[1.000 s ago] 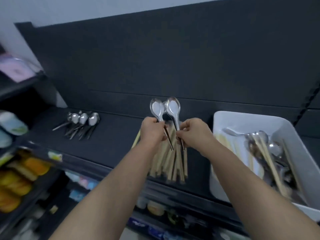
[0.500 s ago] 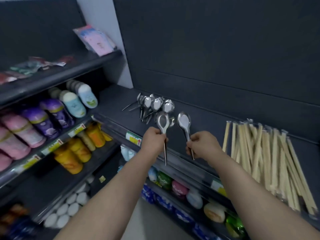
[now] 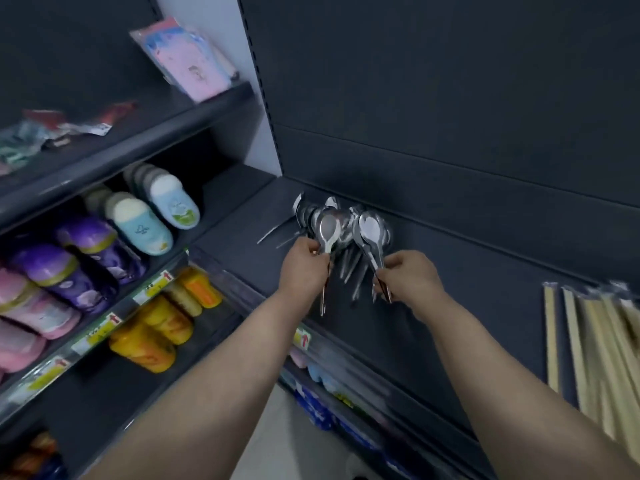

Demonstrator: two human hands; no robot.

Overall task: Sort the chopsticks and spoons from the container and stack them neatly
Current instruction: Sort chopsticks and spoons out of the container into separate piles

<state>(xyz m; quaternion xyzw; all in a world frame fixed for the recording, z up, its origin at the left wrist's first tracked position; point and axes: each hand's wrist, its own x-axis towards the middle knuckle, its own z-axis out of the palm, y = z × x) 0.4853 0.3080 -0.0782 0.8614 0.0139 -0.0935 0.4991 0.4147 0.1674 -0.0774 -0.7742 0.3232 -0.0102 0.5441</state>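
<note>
Gripping one spoon [image 3: 328, 230] by its handle, the left hand [image 3: 304, 268] holds it over the spoon pile [image 3: 343, 220] on the dark shelf [image 3: 467, 306]; the right hand [image 3: 412, 278] pinches a second spoon [image 3: 370, 233]. Chopsticks [image 3: 595, 348] lie well apart at right.

Spoons [image 3: 328, 230] I am gripping: two, left hand [image 3: 303, 268] one, right hand [image 3: 410, 275] one.
Spoon pile [image 3: 311, 216]: several, blurred.
Chopsticks [image 3: 585, 341]: many, blurred.
</note>
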